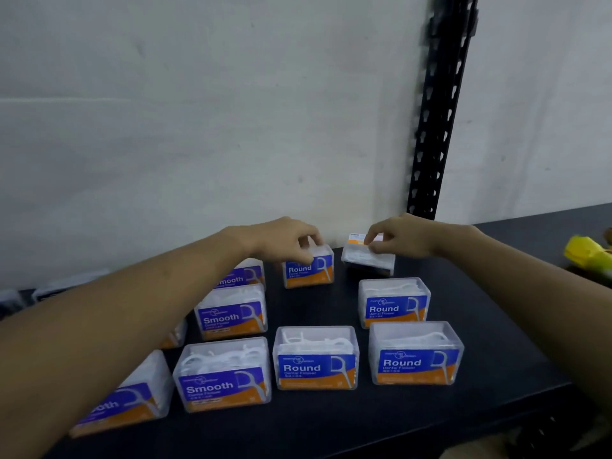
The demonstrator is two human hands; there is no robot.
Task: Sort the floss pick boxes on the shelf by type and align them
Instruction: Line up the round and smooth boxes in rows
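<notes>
The left hand [284, 240] is pinching the rear Round box [309, 271] on the shelf [496, 326]. The right hand [400, 238] has its grip on a tilted box [369, 256] beside it, label seemingly hidden. Unread, it is risking the wrong row, or slipping.

"Round" over a smaller "Dental Flosser" is showing in white on the blue labels of four boxes: the rear Round box [308, 271] by the back edge of the shelf [496, 326], the middle Round box [394, 308], and the centre Round box [316, 364] and right Round box [415, 359] along the front edge. "Smooth" is showing on the purple labels of the front Smooth box [222, 380] and middle Smooth box [231, 318]. The half-hidden rear box [243, 276] is showing only "mooth", and the front-left box [129, 400] only "oth". The print on the tilted box [367, 258] is blurring past reading.
</notes>
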